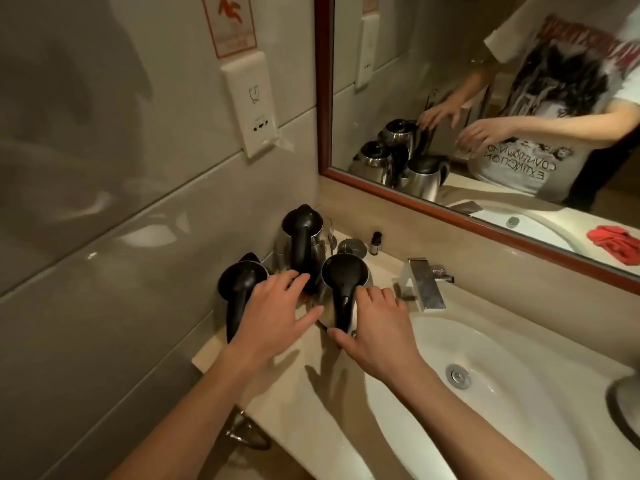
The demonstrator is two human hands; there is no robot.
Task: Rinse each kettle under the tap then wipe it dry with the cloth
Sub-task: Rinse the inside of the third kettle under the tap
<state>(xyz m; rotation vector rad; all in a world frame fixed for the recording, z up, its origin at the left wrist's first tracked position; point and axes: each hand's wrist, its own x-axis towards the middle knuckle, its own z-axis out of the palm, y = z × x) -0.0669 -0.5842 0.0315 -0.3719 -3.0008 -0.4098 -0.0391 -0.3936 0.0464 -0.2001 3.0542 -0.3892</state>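
Note:
Three steel kettles with black lids and handles stand on the counter left of the sink: a left kettle (239, 289), a back kettle (302, 233) and a front kettle (343, 282) nearest the basin. My left hand (273, 313) hovers with spread fingers between the left and front kettles, its thumb near the front kettle's body. My right hand (374, 323) reaches at the front kettle's handle with loosely spread fingers, thumb just below the handle's end. Neither hand plainly grips anything. A chrome tap (424, 285) stands behind the white sink (502, 344). A red cloth shows only in the mirror (613, 242).
A small dark bottle (375, 242) and a round metal lid (351, 245) sit behind the kettles by the wall. A framed mirror (450, 209) hangs above. A wall socket (254, 105) is at the left. A towel ring (246, 431) hangs below the counter edge.

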